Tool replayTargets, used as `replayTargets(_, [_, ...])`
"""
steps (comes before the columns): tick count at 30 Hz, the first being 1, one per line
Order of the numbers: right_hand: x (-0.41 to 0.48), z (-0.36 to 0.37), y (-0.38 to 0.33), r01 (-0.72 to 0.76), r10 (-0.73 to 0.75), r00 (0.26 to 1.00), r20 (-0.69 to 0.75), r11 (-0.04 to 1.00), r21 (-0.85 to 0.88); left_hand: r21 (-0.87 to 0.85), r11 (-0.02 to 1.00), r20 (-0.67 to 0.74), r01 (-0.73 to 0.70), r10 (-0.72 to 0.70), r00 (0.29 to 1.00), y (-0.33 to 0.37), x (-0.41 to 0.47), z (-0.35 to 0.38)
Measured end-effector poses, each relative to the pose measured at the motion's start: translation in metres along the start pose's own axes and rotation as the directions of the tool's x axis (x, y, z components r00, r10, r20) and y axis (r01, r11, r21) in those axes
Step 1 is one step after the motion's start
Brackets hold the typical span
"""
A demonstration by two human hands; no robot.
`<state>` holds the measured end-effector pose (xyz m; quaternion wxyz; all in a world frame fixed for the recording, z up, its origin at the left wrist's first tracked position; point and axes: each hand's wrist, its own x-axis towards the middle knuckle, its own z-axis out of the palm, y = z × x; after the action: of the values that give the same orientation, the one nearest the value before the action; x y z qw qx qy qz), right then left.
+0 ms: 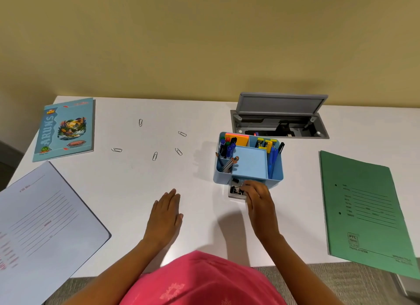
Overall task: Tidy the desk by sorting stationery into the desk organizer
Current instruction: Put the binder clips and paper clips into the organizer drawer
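R grip point(258, 192) over drawer point(236, 194) w/ binder clips point(236, 190)

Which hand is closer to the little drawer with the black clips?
Right. The right hand is at the open drawer; the left hand lies flat on the desk, off to its left.

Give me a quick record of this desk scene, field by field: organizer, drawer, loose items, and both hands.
organizer: blue desk organizer, pens and pencils upright
drawer: small drawer pulled out, black binder clips inside
loose items: five paper clips scattered on white desk
left hand: flat on desk, empty
right hand: fingers at drawer
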<state>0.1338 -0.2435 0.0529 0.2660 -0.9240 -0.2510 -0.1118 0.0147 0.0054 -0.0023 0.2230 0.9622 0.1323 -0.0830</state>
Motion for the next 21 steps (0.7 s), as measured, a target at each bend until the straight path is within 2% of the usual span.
replayTargets(2, [-0.003,-0.001,0.004,0.007,-0.006,0.999,-0.042,1.0,0.022,-0.162,0.985,-0.057,0.055,-0.065,0.996,0.011,0.009,-0.008])
replayTargets(4, [-0.005,-0.004,0.003,-0.013,0.02,0.993,-0.117,0.998,0.054,-0.38,0.912,-0.06,0.158,-0.195,0.979,0.025,0.019,-0.019])
replayTargets(7, [-0.009,-0.008,0.0,-0.162,0.182,0.959,-0.215,0.981,0.107,-0.571,0.777,0.012,0.265,-0.315,0.949,0.047,0.037,-0.032])
replayTargets(10, [-0.018,-0.007,-0.003,-0.387,0.436,0.869,-0.233,0.894,0.226,-0.632,0.721,0.086,0.285,-0.299,0.95,0.071,0.054,-0.042])
replayTargets(14, [-0.022,0.003,-0.001,-0.633,0.717,0.693,-0.079,0.657,0.411,-0.695,0.651,0.171,0.306,-0.264,0.949,0.099,0.075,-0.045])
replayTargets(17, [-0.016,0.01,0.004,-0.71,0.788,0.616,-0.002,0.556,0.432,-0.698,0.642,0.194,0.315,-0.254,0.947,0.116,0.086,-0.049])
replayTargets(21, [-0.005,0.018,0.009,-0.69,0.784,0.621,-0.019,0.558,0.462,-0.677,0.663,0.192,0.319,-0.26,0.946,0.126,0.095,-0.056])
